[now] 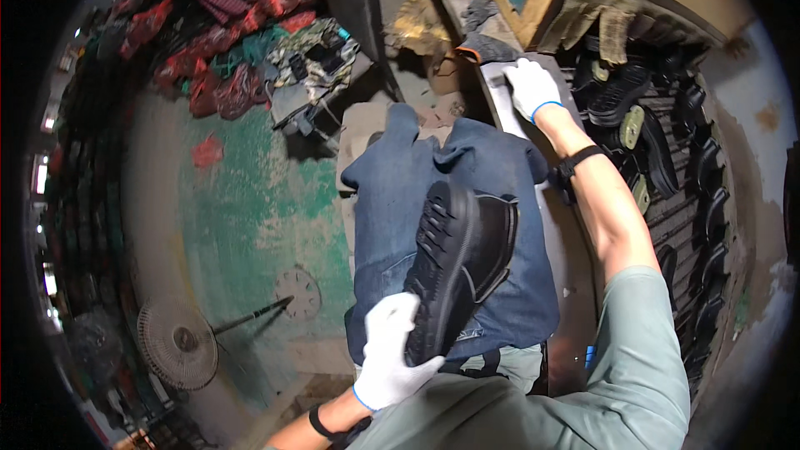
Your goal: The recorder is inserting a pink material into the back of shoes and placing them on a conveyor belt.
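My left hand [390, 354], in a white glove with a blue cuff, grips the lower end of a black shoe [485, 237]. The shoe lies tilted on its side over my lap, its lugged sole turned left. Dark blue denim cloth [392, 233] covers my legs under it. My right hand [533, 87], gloved the same way, reaches far out to a narrow pale ledge [500, 104] on the right. Its fingers are bent down at a small greyish piece there; what they hold is too small to name. A dark grey cloth with an orange edge [487, 50] lies just beyond.
To the right stands a slatted rack [679, 217] with several black shoes. A pedestal fan [179, 342] stands on the worn green floor [250, 225] at left. Red bags [237, 87] and a camouflage cloth [312, 58] lie at far left. A dark upright panel [358, 8] rises ahead.
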